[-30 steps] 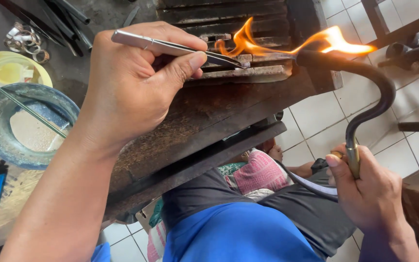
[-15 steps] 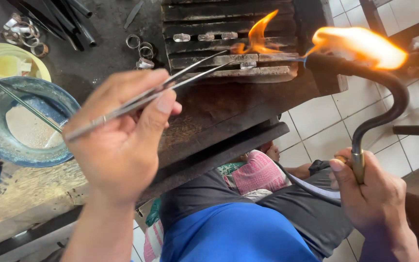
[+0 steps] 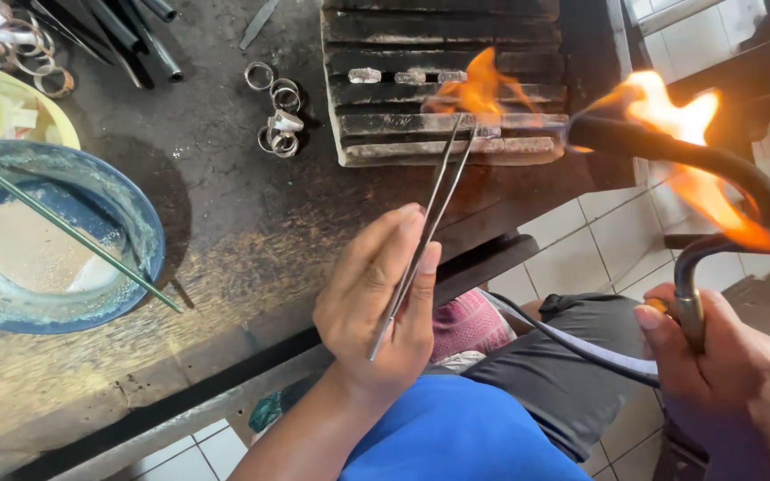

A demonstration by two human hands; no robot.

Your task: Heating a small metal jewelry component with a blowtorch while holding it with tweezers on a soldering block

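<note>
Steel tweezers (image 3: 425, 227) pinched between left hand (image 3: 376, 307) fingertips (image 3: 427, 260) (tips in flame).

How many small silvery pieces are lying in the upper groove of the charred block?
3 silvery pieces, side by side in a row, left of the flame; fire may hide more.

bowl (image 3: 140, 236) left, rings (image 3: 278, 125) perhaps beside block (image 3: 385, 98)

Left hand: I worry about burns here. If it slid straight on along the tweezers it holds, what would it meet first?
Probably the flame on the charred block, where the tweezers from the left hand end; only bare bench lies between, though depth is unclear.
</note>
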